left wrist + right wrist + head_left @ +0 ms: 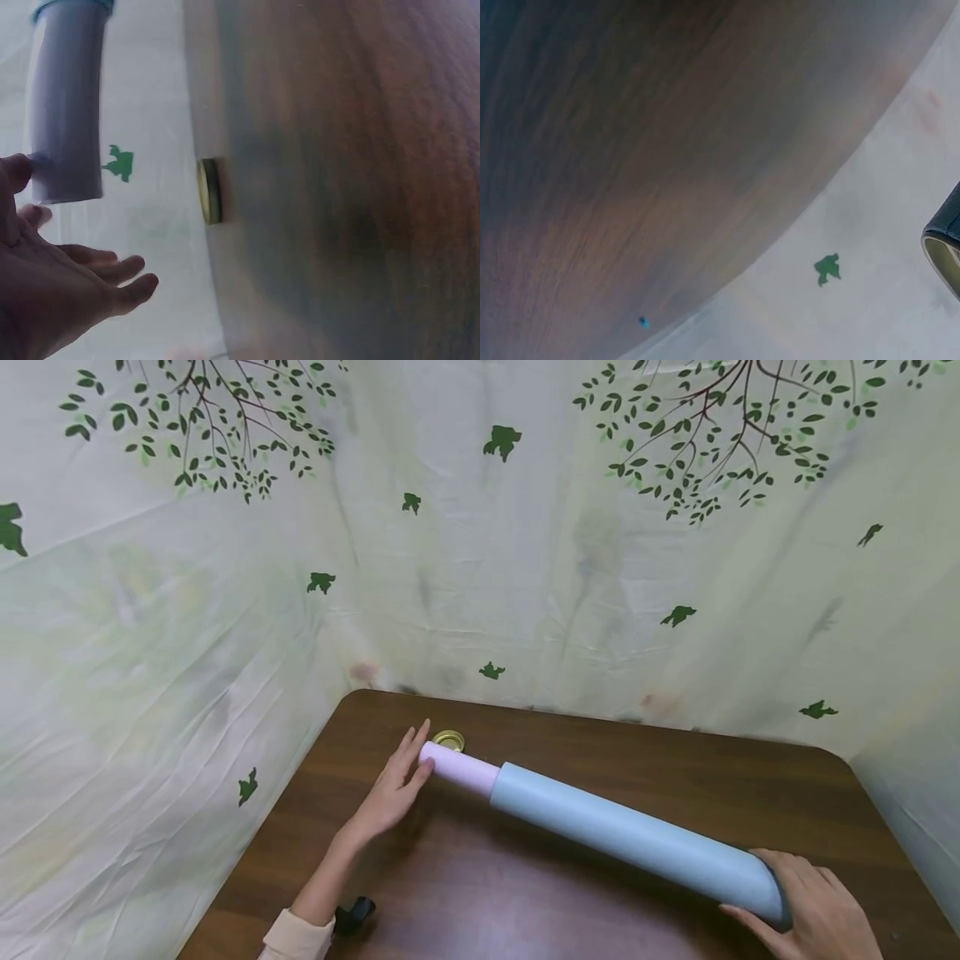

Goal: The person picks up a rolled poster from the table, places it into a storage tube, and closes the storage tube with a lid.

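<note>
Left hand (386,793): you're holding its fingers out straight and loosely spread, while the thumb is touching the free end of the lilac roll (461,768). That end is sitting at about half past one from your palm.

From there the roll is running towards four o'clock and disappearing into the blue tube (630,831), which is surrounding it; only a short length is showing.

Right hand (813,906): you're gripping the tube at its four o'clock end, thumb lying along the near side, fingers curling over the far side. The left wrist view is showing the roll hanging above the table (637,768), apart from it.

Further out: a gold lid (448,742) is lying on the table just past the roll's end, towards two o'clock. A black thing (355,917) is showing beside your cream cuff (297,933), near half past six from the left hand. Towards twelve, a leaf-printed cloth (450,552) is hanging behind the table.
</note>
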Motion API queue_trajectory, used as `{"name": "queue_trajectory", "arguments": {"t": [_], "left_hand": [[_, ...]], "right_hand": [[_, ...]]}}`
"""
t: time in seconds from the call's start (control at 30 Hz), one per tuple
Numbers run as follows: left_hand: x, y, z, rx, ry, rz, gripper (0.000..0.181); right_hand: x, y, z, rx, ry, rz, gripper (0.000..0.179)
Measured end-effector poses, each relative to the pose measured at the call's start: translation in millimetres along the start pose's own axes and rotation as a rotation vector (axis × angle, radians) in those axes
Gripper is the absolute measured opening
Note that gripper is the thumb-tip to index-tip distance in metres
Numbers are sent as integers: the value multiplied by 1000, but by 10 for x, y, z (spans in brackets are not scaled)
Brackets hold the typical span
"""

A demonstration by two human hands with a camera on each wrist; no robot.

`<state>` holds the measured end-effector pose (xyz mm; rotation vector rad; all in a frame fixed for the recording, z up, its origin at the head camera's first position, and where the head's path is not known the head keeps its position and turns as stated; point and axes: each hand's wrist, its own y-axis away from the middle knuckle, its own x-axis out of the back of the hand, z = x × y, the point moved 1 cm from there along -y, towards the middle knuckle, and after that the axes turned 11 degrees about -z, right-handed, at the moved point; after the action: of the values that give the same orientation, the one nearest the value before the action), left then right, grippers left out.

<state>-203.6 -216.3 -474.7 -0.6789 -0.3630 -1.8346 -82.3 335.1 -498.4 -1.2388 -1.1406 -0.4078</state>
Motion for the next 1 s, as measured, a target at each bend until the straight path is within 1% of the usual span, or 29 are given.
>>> {"name": "queue_trajectory", "arguments": {"t": [0.1, 0.2, 0.37, 0.5, 0.6, 0.73, 0.83, 1.0], "left_hand": [[-38, 5, -24, -58, -5, -12, 59], [-64, 6, -29, -92, 14, -18, 55], [-109, -10, -40, -88, 33, -14, 51], [-139, -7, -74, -90, 60, -18, 50], [-153, -6, -82, -89, 57, -16, 50], [-170, 6, -41, -93, 34, -9, 49], [-191, 10, 14, -114, 23, -15, 49], [-252, 15, 90, -177, -6, -34, 47]], "right_hand": [[-11, 0, -16, -1, 2, -8, 91], [-17, 1, -27, 1, 14, -14, 91], [-22, 4, -42, 2, 20, -27, 91], [-31, -13, -50, 5, 28, -17, 92], [-40, -25, -51, 7, 30, -4, 92], [-54, -37, -59, 8, 20, -3, 92], [-60, -40, -65, 11, 8, -11, 91], [-61, -54, -81, 10, -9, -38, 91]]}}
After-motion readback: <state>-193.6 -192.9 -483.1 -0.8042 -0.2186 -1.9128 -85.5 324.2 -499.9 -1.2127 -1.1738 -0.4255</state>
